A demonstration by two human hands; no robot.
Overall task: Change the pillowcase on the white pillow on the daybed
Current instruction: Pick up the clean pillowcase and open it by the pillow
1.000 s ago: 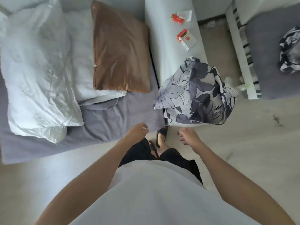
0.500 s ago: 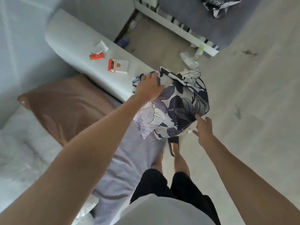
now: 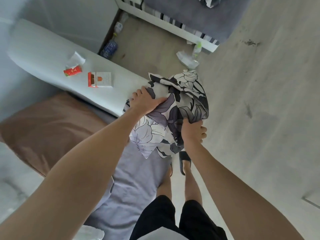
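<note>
A floral pillowcase (image 3: 183, 101), black, grey and white, hangs bunched over the end of the daybed's white armrest (image 3: 52, 54). My left hand (image 3: 145, 101) lies on its top left part, thumb pressed into the cloth. My right hand (image 3: 193, 131) grips the lower right edge of the fabric from below. A corner of the white pillow (image 3: 90, 232) shows at the bottom edge, on the grey daybed sheet (image 3: 135, 179).
A brown cushion (image 3: 52, 132) lies on the daybed to the left. Two red-and-white packets (image 3: 100, 79) and a tissue sit on the armrest. Bottles and plastic litter lie on the floor by a second bed (image 3: 190, 18) at the top. My slippered feet stand beside the daybed.
Both hands rose from near my waist to the floral pillowcase. The left reached it first; the right has now closed on its lower edge. My view swung right, away from the white pillows.
</note>
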